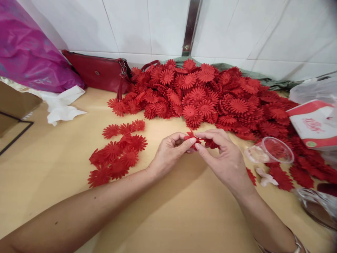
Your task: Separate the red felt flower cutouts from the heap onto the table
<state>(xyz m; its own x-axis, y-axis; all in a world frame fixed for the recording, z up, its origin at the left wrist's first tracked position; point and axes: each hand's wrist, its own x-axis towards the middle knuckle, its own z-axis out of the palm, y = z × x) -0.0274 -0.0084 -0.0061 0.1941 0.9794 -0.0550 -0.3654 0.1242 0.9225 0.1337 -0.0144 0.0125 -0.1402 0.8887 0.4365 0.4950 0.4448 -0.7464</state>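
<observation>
Both of my hands meet over the middle of the table, pinching one red petalled flower piece (192,137). My left hand (172,149) is closed on its left side, the thumb lying across the petals. My right hand (223,154) grips it from the right between thumb and fingertips. Part of the piece is hidden by the fingers. Behind my hands rises a large pile of red flower pieces (197,95). A smaller group of the same pieces (118,151) lies flat on the table to the left of my hands.
A red purse (100,72) and a purple bag (34,52) stand back left, near a white tissue (65,103). To the right, a clear plastic cup (271,151) lies on its side by a crumpled tissue (265,177) and a red-white box (313,124). A tiled wall (131,28) bounds the table.
</observation>
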